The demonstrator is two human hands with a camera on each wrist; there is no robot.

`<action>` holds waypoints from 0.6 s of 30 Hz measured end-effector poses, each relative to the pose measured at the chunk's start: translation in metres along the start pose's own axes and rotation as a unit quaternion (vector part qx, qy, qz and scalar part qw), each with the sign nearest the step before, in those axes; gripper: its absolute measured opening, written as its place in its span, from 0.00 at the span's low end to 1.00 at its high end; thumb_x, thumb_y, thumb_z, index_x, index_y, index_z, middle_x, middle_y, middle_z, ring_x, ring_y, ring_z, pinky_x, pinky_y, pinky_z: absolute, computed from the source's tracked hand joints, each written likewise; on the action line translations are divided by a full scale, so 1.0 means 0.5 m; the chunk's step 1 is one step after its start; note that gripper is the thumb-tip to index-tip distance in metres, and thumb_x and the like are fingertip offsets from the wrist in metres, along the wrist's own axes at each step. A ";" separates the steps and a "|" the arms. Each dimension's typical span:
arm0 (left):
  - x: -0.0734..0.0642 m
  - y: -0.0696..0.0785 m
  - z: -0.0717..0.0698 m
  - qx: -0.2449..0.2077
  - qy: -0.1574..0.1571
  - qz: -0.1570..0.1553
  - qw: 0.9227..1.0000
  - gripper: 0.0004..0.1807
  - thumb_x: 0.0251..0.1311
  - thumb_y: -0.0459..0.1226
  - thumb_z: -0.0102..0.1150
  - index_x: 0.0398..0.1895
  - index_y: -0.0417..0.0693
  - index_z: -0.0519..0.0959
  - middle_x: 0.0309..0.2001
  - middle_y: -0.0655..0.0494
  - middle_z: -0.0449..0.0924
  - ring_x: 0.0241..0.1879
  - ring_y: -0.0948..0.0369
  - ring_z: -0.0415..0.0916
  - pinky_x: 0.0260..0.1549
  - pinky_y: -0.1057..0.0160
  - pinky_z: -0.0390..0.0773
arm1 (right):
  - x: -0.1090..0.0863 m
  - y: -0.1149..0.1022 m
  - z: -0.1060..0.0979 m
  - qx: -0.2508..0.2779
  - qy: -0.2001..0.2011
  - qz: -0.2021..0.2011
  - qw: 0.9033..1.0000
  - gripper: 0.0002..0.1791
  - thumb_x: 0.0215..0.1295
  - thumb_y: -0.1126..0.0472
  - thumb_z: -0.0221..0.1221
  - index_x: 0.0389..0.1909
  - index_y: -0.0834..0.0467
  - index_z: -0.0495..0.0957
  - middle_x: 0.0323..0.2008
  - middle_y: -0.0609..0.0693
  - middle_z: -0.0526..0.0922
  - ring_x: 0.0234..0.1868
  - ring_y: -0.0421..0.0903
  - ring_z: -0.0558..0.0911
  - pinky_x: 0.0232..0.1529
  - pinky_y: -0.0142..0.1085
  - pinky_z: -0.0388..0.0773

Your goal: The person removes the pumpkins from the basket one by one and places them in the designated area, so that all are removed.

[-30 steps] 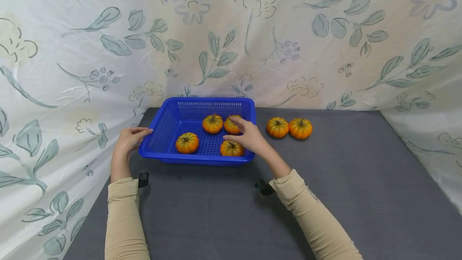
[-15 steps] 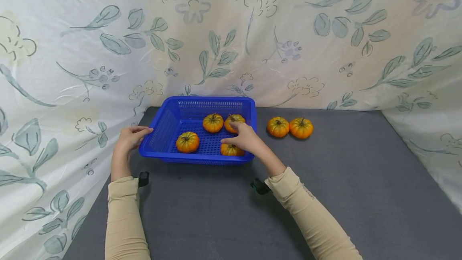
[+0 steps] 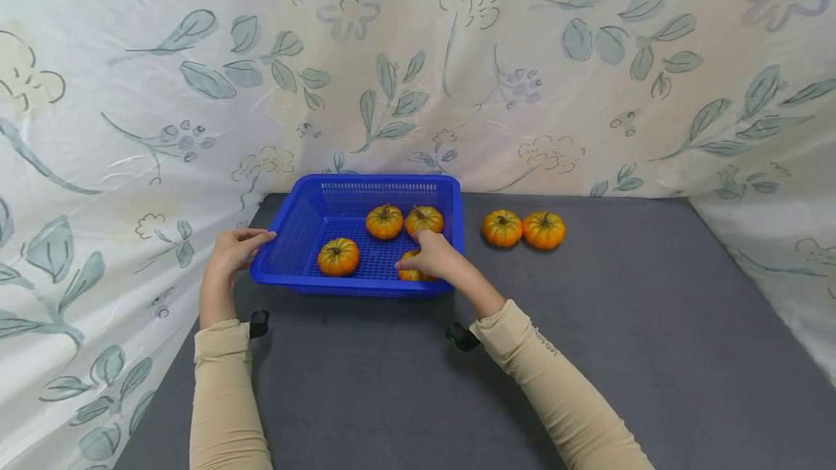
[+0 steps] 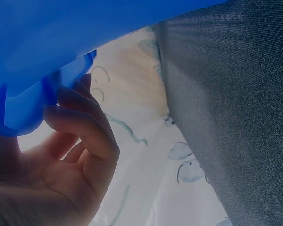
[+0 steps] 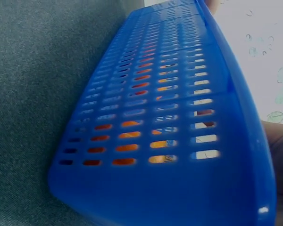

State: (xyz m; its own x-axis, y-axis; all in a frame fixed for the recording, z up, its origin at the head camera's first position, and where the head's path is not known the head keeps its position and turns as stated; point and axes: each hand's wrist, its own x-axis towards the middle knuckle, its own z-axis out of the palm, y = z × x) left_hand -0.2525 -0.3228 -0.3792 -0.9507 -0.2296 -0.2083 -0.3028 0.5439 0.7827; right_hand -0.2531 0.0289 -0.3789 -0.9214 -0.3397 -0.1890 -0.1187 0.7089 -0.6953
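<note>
Under the R hand (image 3: pixel 436 256), in the near corner of the blue basket (image 3: pixel 353 284), sits the near pumpkin (image 3: pixel 414 275), part hidden by that hand. We see thumb & index apart about it but can't tell if they've closed on it; the R wrist view is mostly perforated basket wall w/ orange behind the slots. Our L hand (image 3: pixel 231 252) pinches the basket rim on its own side, fingers curled under the lip, so the hands are well apart w/ the basket btwn them.

Just past the R fingertips is the back pumpkin (image 3: pixel 427 219), w/ a neighbour pumpkin (image 3: pixel 384 222) to its left; the fourth pumpkin (image 3: pixel 338 257) lies btwn the hands. Outside, beyond & to the right of the R hand, we've got two outer pumpkins (image 3: pixel 543 230) side by side on the grey desk (image 3: pixel 366 383).

Handling, our guess: pumpkins prob. light & stiff, maybe hollow decor; ribs shd give some bite, tho the smooth skin cd slip if pinched too high. Best hold: thumb one side, fingers opp., round the widest part; avoid the stem, cd snap. Basket looks like thin plastic, light, bit flexy, apt to slide if knocked, so the L hold on the rim helps.
</note>
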 end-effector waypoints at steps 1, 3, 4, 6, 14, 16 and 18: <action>0.000 0.000 0.000 -0.001 0.000 -0.001 1.000 0.35 0.67 0.54 0.52 0.66 0.36 0.69 0.64 0.37 0.70 0.41 0.65 0.75 0.35 0.71 0.76 | 0.002 0.001 0.002 -0.004 -0.001 0.001 1.000 0.42 0.60 0.54 0.67 0.70 0.68 0.61 0.69 0.63 0.68 0.44 0.48 0.78 0.52 0.41 0.78; 0.001 0.000 0.001 -0.002 0.000 -0.003 1.000 0.35 0.67 0.54 0.52 0.66 0.36 0.69 0.64 0.37 0.69 0.45 0.60 0.76 0.38 0.69 0.76 | 0.004 0.002 0.005 -0.007 -0.001 0.001 1.000 0.42 0.60 0.55 0.67 0.70 0.68 0.61 0.69 0.62 0.68 0.48 0.49 0.79 0.55 0.42 0.77; 0.002 0.000 0.001 -0.003 -0.001 -0.005 1.000 0.35 0.67 0.54 0.52 0.67 0.36 0.68 0.65 0.36 0.69 0.47 0.58 0.76 0.39 0.68 0.76 | 0.005 0.003 0.007 -0.012 0.000 0.000 1.000 0.42 0.60 0.55 0.67 0.70 0.68 0.62 0.69 0.62 0.68 0.55 0.50 0.78 0.59 0.43 0.76; 0.004 0.000 0.001 -0.004 -0.004 -0.007 1.000 0.36 0.67 0.54 0.52 0.67 0.36 0.68 0.65 0.36 0.68 0.51 0.55 0.75 0.42 0.66 0.76 | 0.007 0.004 0.009 -0.022 0.003 -0.004 1.000 0.41 0.60 0.56 0.68 0.69 0.69 0.63 0.68 0.62 0.69 0.62 0.51 0.75 0.63 0.45 0.73; 0.005 0.003 0.001 -0.004 -0.001 -0.011 1.000 0.35 0.68 0.54 0.52 0.67 0.37 0.68 0.65 0.36 0.68 0.52 0.53 0.74 0.36 0.70 0.75 | 0.018 0.004 0.018 -0.017 -0.001 0.004 1.000 0.39 0.59 0.58 0.68 0.69 0.68 0.64 0.68 0.61 0.69 0.69 0.54 0.70 0.66 0.46 0.70; 0.005 0.002 0.001 -0.003 0.000 -0.012 1.000 0.35 0.68 0.54 0.52 0.67 0.37 0.68 0.65 0.37 0.69 0.51 0.54 0.74 0.35 0.72 0.75 | 0.021 0.006 0.021 -0.025 -0.006 0.005 1.000 0.39 0.59 0.59 0.68 0.69 0.67 0.64 0.68 0.60 0.69 0.70 0.54 0.69 0.67 0.46 0.69; 0.006 0.001 0.001 -0.003 0.000 -0.013 1.000 0.35 0.67 0.54 0.52 0.67 0.37 0.68 0.65 0.37 0.69 0.52 0.53 0.74 0.34 0.72 0.75 | 0.024 0.007 0.023 -0.029 -0.010 0.006 1.000 0.39 0.59 0.59 0.68 0.69 0.67 0.64 0.68 0.60 0.70 0.70 0.55 0.68 0.68 0.46 0.68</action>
State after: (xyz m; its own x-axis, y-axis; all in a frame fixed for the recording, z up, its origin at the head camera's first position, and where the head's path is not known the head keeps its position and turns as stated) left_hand -0.2554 -0.3227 -0.3798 -0.9429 -0.2433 -0.2277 -0.3261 0.5334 0.7805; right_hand -0.2601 0.0203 -0.3918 -0.9150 -0.3438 -0.2112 -0.1299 0.7466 -0.6524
